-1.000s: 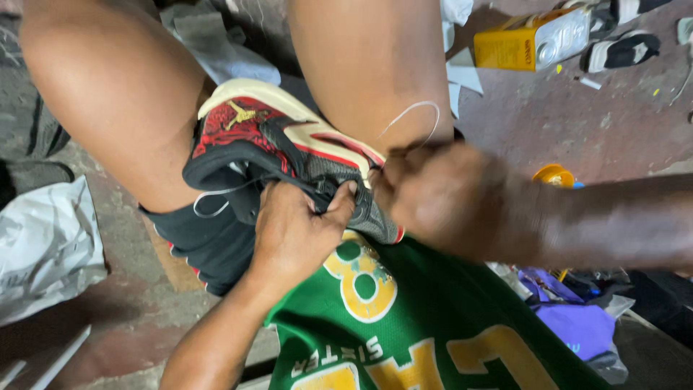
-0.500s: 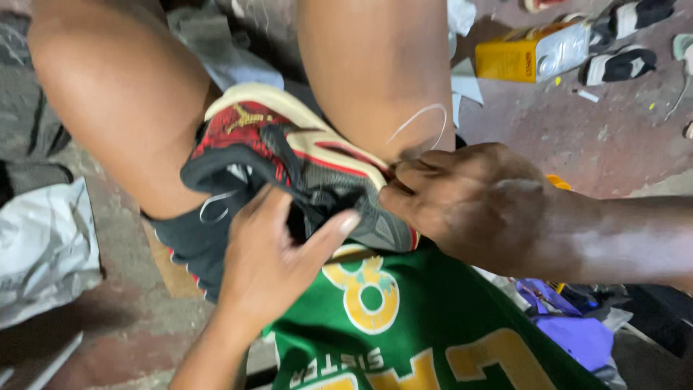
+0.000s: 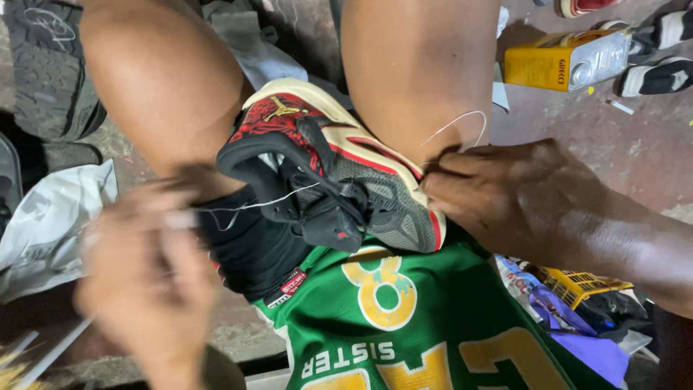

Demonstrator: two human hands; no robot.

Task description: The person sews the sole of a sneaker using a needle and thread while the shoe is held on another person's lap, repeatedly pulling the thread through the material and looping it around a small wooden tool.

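A red, black and cream sneaker point(image 3: 339, 173) lies wedged between my bare knees, sole edge to the right. My left hand point(image 3: 144, 267) is blurred at the lower left, pulled away from the sneaker. It is closed on a taut white thread point(image 3: 260, 204) that runs back to the sneaker's opening. My right hand point(image 3: 520, 195) pinches the sneaker's sole edge on the right. A loop of white thread point(image 3: 462, 119) rises from its fingertips. A green jersey point(image 3: 404, 325) with yellow print covers my lap below the sneaker.
A yellow tin can point(image 3: 563, 61) lies on the floor at the upper right, with other shoes point(image 3: 657, 72) beside it. A white plastic bag point(image 3: 50, 224) and a tyre point(image 3: 43, 65) are on the left. A yellow basket point(image 3: 577, 285) and purple cloth sit at the lower right.
My left hand has left the sneaker's opening and swung out to the left, drawing the thread taut. My right hand has stayed at the sole edge.
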